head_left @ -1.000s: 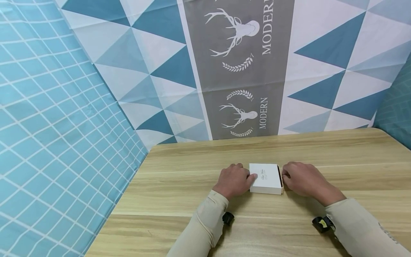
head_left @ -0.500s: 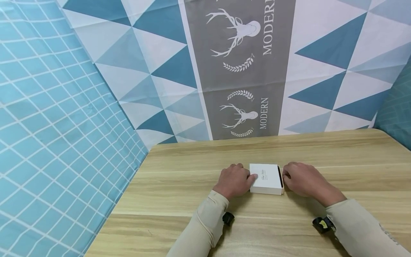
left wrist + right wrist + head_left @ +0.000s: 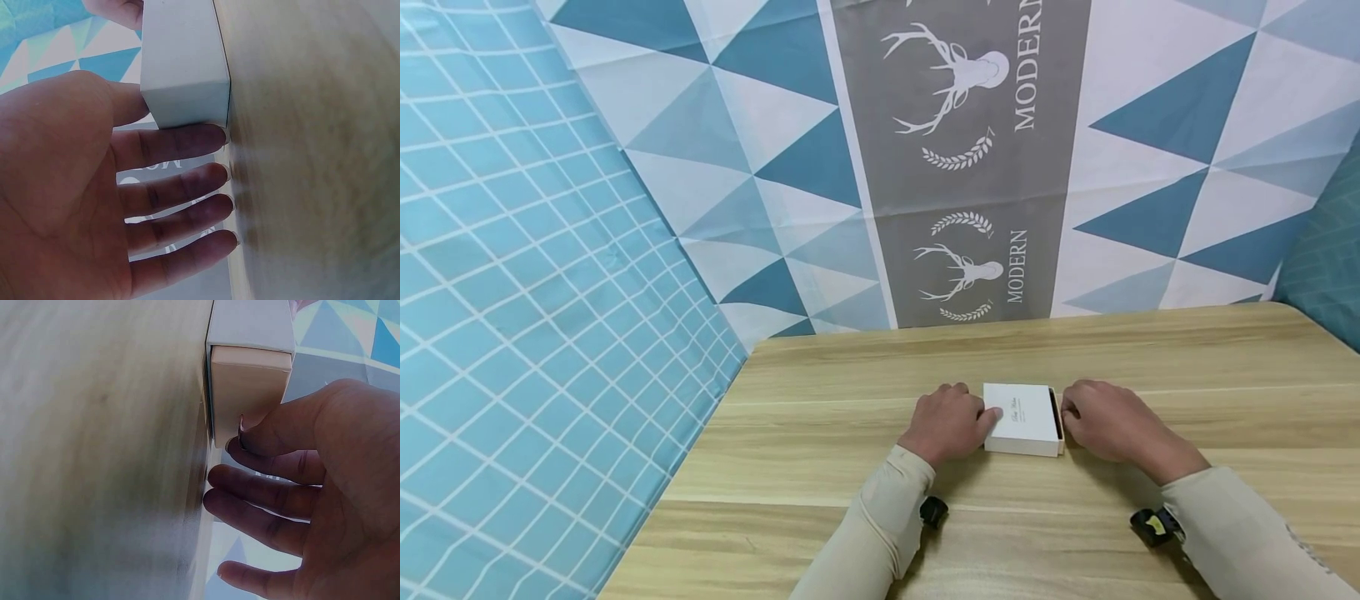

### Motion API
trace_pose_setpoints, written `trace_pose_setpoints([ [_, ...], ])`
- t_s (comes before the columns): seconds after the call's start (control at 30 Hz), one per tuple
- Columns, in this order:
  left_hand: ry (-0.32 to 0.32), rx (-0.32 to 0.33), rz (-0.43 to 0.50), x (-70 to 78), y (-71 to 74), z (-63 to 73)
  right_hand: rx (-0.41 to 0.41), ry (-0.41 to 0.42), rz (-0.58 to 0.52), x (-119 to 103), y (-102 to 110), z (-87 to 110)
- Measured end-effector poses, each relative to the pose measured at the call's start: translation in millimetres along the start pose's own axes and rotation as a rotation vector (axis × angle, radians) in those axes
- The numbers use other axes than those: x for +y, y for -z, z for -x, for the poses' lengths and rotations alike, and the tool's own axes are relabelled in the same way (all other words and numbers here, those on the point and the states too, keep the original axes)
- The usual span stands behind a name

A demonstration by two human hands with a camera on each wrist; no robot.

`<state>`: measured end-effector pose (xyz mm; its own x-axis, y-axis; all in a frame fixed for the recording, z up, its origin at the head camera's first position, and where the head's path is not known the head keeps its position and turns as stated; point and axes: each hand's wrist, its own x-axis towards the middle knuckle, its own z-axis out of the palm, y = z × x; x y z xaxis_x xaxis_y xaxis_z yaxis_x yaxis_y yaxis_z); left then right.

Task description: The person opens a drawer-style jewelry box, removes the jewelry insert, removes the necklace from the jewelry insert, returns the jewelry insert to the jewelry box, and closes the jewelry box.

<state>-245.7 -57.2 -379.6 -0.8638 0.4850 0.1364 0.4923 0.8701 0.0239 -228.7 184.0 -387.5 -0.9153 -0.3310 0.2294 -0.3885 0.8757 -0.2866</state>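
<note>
A flat white box (image 3: 1021,414) with small printed lettering lies on the table between the hands. It is a sleeve with an inner drawer (image 3: 249,384) that sticks out slightly at the right end, leaving a dark gap along the top. My left hand (image 3: 946,423) holds the left end, thumb on top. In the left wrist view the index finger lies across the end of the box (image 3: 186,56), the other fingers extended below. At the drawer's front, my right hand (image 3: 1108,421) brings thumb and index finger together in a pinch; exactly what lies between them is mostly hidden.
The wooden table (image 3: 820,467) extends around the box. Behind it hangs a patterned cloth (image 3: 955,183) with triangles and deer heads, and a blue checked cloth (image 3: 535,292) hangs at the left. Black wrist cameras (image 3: 1153,525) sit at both sleeves.
The drawer's end stands very slightly farther out to the right, and the right hand has shifted a touch with it. The left hand stays in place on the box.
</note>
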Motion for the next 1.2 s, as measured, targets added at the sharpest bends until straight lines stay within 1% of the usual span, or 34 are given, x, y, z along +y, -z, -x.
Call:
trace_pose_setpoints([
  [0.47, -0.013, 0.012, 0.003, 1.0, 1.4, -2.1, 0.007, 0.0, -0.003, 0.7, 2.1, 1.7],
  [0.63, -0.01, 0.007, 0.005, 0.9, 0.7, -2.4, 0.003, -0.008, -0.003, 1.3, 1.6, 0.6],
  [0.8, -0.002, 0.003, -0.016, 0.1, -0.2, -2.8, 0.006, -0.007, -0.011, 1.1, 0.9, -0.9],
  [1.2, -0.004, 0.005, -0.021, -0.9, -1.0, -1.0, -0.016, -0.008, -0.019, 0.5, -0.5, -0.1],
])
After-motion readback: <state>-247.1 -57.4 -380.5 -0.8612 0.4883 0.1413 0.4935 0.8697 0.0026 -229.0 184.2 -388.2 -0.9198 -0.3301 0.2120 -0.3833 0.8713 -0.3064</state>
